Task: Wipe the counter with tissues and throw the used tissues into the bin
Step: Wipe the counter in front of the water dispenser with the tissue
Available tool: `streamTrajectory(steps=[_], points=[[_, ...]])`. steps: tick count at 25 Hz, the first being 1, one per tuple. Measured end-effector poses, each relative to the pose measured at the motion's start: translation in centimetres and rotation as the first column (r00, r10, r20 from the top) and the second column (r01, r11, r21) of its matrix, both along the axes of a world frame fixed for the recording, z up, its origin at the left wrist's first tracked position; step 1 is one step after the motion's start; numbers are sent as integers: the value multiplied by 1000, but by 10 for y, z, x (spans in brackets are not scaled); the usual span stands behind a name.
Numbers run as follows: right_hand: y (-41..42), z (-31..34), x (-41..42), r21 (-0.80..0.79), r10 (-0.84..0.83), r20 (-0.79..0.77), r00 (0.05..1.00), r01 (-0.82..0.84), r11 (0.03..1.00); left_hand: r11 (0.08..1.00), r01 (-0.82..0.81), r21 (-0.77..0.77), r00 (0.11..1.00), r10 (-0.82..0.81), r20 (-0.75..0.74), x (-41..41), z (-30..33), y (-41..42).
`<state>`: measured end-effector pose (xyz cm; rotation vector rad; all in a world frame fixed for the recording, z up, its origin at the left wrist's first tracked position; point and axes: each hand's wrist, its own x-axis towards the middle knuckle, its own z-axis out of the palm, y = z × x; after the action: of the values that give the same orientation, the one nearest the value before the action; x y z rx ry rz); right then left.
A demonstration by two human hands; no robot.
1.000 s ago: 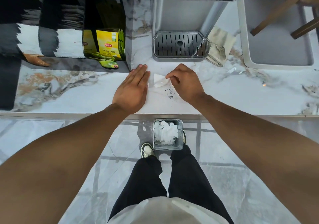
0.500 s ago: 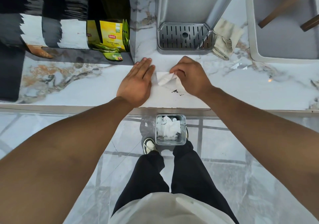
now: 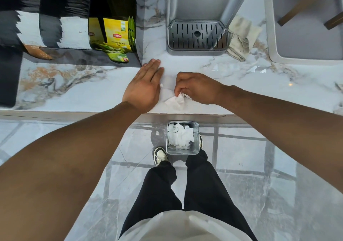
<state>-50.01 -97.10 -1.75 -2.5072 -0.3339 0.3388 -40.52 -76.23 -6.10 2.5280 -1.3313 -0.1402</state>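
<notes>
A white marble counter (image 3: 78, 92) with grey and brown streaks runs above a shiny grey floor. The right hand (image 3: 199, 88) pinches a crumpled white tissue (image 3: 174, 101) against the counter, right at the front edge, over some dark specks. The left hand (image 3: 143, 86) lies flat just beside the tissue, fingers together. A small square metal bin (image 3: 182, 151) full of white tissues stands on the floor straight below the tissue, between the person's feet.

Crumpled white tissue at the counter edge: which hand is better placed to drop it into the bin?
Right. The right hand already pinches the crumpled white tissue, directly above the square clear bin on the floor. The left hand lies flat, open and empty on the marble counter.
</notes>
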Motion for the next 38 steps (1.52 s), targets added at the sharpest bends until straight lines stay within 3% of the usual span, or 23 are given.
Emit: streamTrajectory(steps=[4, 6, 11, 14, 25, 30, 34, 38], points=[[-4, 8, -17, -10, 57, -62, 996, -57, 998, 1000, 7, 12, 1000, -7, -3, -1, 0, 1], [-7, 14, -18, 24, 12, -116, 993, -9, 1000, 1000, 9, 18, 1000, -9, -10, -2, 3, 0], [-24, 15, 2, 42, -415, 13, 910, 415, 909, 1000, 13, 16, 1000, -13, -6, -2, 2, 1], [-24, 9, 0, -17, -527, 9, 850, 527, 850, 1000, 12, 13, 1000, -12, -4, -1, 1, 0], [9, -4, -59, 40, -511, 117, 852, 510, 859, 1000, -1, 28, 1000, 1, 2, -2, -1, -1], [14, 11, -71, 65, -402, -2, 916, 401, 914, 999, -12, 43, 1000, 12, -3, -3, -1, -1], [-7, 17, -31, 87, -583, 146, 799, 577, 812, 1000, -13, 26, 1000, 13, -1, -5, 2, 0], [-8, 5, -2, 14, -570, 124, 812, 573, 820, 1000, -10, 15, 1000, 10, -1, -4, 4, -2]])
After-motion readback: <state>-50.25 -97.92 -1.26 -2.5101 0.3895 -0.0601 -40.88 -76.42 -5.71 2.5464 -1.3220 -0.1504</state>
